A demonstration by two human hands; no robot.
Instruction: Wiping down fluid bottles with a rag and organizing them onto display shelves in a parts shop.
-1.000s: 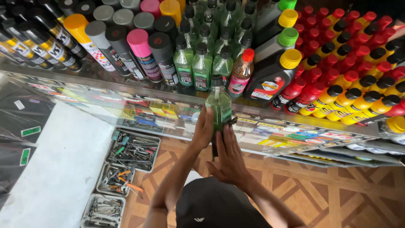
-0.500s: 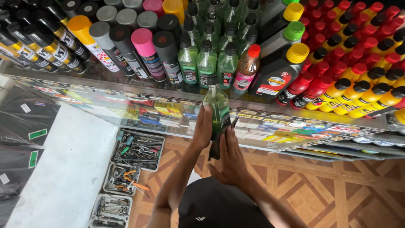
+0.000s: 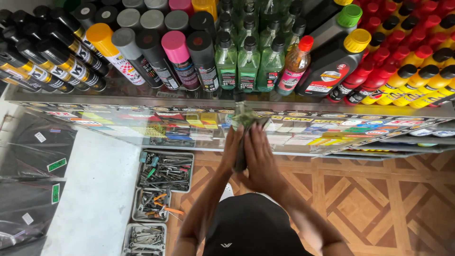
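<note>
Both hands, left hand and right hand, are wrapped snug around a green bottle just below the shelf; better lift it straight, clear of the front-row bottles.

Glass counter: bottles, spray cans; floor: apparently tool trays.

Both forearms reach forward and upward, drawing together at the wrists. The left hand and right hand are raised side by side, palms turned toward each other, fingers pointing up, each grip closed around the same object between them.
</note>
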